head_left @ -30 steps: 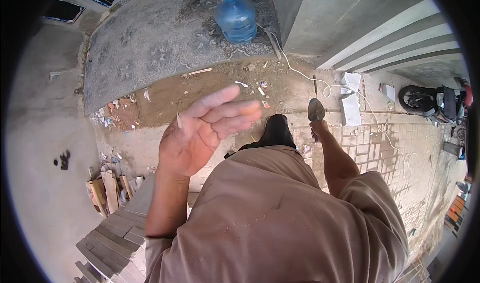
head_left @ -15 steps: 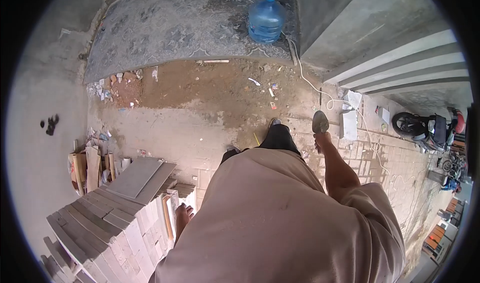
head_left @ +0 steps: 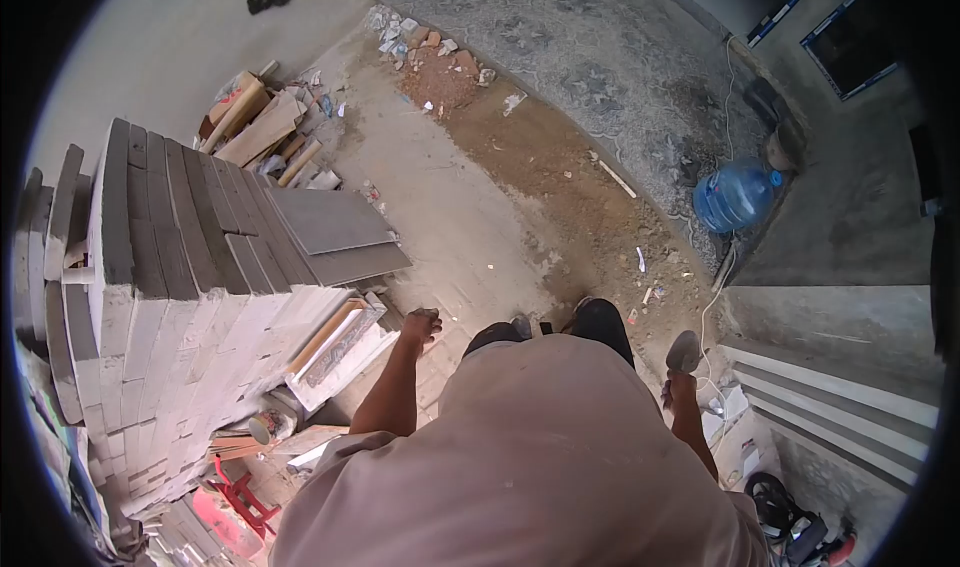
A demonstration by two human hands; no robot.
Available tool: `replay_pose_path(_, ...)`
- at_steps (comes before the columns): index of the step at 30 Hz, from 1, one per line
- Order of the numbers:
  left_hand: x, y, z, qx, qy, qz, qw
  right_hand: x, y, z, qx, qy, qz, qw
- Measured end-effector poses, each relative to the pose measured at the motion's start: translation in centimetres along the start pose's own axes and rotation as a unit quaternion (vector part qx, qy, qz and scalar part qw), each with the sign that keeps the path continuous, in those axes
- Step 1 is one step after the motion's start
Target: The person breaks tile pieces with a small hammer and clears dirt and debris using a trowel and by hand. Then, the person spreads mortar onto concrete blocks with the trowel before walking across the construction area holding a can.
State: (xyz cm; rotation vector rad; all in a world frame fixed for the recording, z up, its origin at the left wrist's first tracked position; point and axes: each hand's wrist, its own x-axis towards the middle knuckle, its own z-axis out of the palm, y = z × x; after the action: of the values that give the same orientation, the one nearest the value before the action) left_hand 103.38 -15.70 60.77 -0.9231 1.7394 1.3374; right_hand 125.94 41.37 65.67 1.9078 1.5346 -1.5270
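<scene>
My right hand (head_left: pixel 680 389) is wrapped around the handle of a trowel (head_left: pixel 684 351), held out to my right with its blade forward. Grey residue covers the blade. My left hand (head_left: pixel 422 325) hangs in the air on the other side, fingers loosely bent and nothing visible in them. Nearest to it are flat grey boards (head_left: pixel 335 222) lying on a tall stack of pale blocks (head_left: pixel 180 337). Below my left forearm, a white-edged panel (head_left: pixel 340 362) leans against the stack.
A blue water bottle (head_left: pixel 735 195) lies on the patterned floor (head_left: pixel 590 57) ahead right. A strip of dirt (head_left: pixel 540 177) crosses in front, with rubble (head_left: pixel 440 72) at its far end. Wood scraps (head_left: pixel 265 127) stand by the wall. A cable (head_left: pixel 712 317), steps (head_left: pixel 830 407) and a motorcycle (head_left: pixel 795 522) are on the right.
My view and body have turned left, so the block stack fills more of the left side. My left hand has come out forward from beside my body. The trowel stays in my right hand.
</scene>
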Motion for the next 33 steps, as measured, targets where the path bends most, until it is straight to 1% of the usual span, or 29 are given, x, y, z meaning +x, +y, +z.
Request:
replay_pose_path(1, 1.1, 0.8, -0.4, 0.028, -0.017, -0.005, 0.999, -0.4, -1.1, 0.8, -0.013, 0.0, -0.012, 1.0)
replay_pose_path(2, 2.2, 1.5, -0.6, 0.022, -0.013, -0.004, 1.0, -0.9, -2.0, 1.6, -0.02, -0.016, -0.02, 0.999)
replay_pose_path(6, 4.3, 5.9, -0.4, -0.007, 0.014, 0.006, 1.0, -1.1, -5.4, 3.9, -0.043, -0.028, -0.027, 0.998)
replay_pose_path(8, 5.2, 8.1, -0.4, -0.06, -0.006, 0.024, 0.998, 2.1, -6.3, 4.2, -0.151, -0.084, -0.021, 0.985)
replay_pose_path(9, 5.9, 9.0, -0.6, -0.067, -0.003, 0.02, 0.998, 3.1, -7.3, 4.8, -0.189, -0.092, -0.011, 0.978)
replay_pose_path(12, 7.9, 11.1, -1.4, -0.087, -0.006, 0.002, 0.996, 6.4, -10.9, 8.5, -0.22, -0.068, 0.039, 0.972)
replay_pose_path(14, 9.4, 12.3, -2.7, -0.072, 0.013, -0.036, 0.997, 8.7, -14.6, 11.9, -0.226, -0.057, 0.052, 0.971)
replay_pose_path(16, 10.5, 13.5, -4.2, -0.107, 0.051, -0.062, 0.991, 11.1, -19.0, 15.8, -0.237, -0.059, 0.059, 0.968)
replay_pose_path(18, 10.5, 15.6, -6.3, -0.079, 0.092, -0.121, 0.985, 13.5, -25.0, 20.9, -0.241, -0.074, 0.044, 0.967)
replay_pose_path(20, 11.3, 16.9, -8.9, -0.013, 0.108, -0.154, 0.982, 14.8, -31.7, 27.5, -0.233, -0.102, 0.041, 0.966)
replay_pose_path(21, 13.0, 16.9, -10.7, -0.011, 0.109, -0.166, 0.98, 14.9, -35.5, 31.2, -0.225, -0.119, 0.041, 0.966)
replay_pose_path(22, 16.2, 17.0, -12.5, 0.046, 0.081, -0.168, 0.981, 13.1, -40.2, 36.0, -0.234, -0.115, 0.014, 0.965)
replay_pose_path(23, 17.9, 17.1, -13.2, 0.099, 0.051, -0.174, 0.978, 13.4, -44.0, 40.1, -0.196, -0.145, 0.006, 0.97)
replay_pose_path(24, 18.3, 20.9, -12.6, 0.009, 0.124, -0.139, 0.982, 13.6, -47.2, 44.5, -0.186, -0.164, -0.012, 0.969)
replay_pose_path(25, 19.4, 24.6, -12.7, -0.003, 0.127, -0.075, 0.989, 13.1, -50.6, 48.8, -0.217, -0.191, -0.053, 0.956)
replay_pose_path(26, 20.6, 28.0, -12.7, -0.013, 0.13, -0.012, 0.991, 8.9, -55.2, 53.8, -0.314, -0.18, -0.122, 0.924)
replay_pose_path(27, 22.1, 31.4, -12.2, -0.045, 0.132, -0.002, 0.99, 11.9, -56.2, 57.7, -0.317, -0.207, -0.219, 0.899)
replay_pose_path(28, 23.9, 34.5, -11.4, -0.075, 0.134, 0.008, 0.988, 13.2, -57.4, 62.1, -0.376, -0.19, -0.336, 0.842)
replay_pose_path(29, 25.8, 37.1, -10.3, -0.122, 0.118, 0.041, 0.985, 13.7, -58.5, 66.2, -0.41, -0.181, -0.389, 0.805)
replay_pose_path(30, 28.1, 39.0, -9.0, -0.154, 0.092, 0.055, 0.982, 14.1, -59.6, 70.4, -0.441, -0.167, -0.441, 0.764)
replay_pose_path(32, 31.7, 43.3, -6.0, -0.184, 0.036, 0.084, 0.979, 11.5, -61.4, 78.8, -0.466, -0.167, -0.443, 0.748)
replay_pose_path(33, 34.3, 44.3, -4.3, -0.158, 0.006, 0.069, 0.985, 10.8, -61.3, 82.2, -0.482, -0.173, -0.446, 0.734)
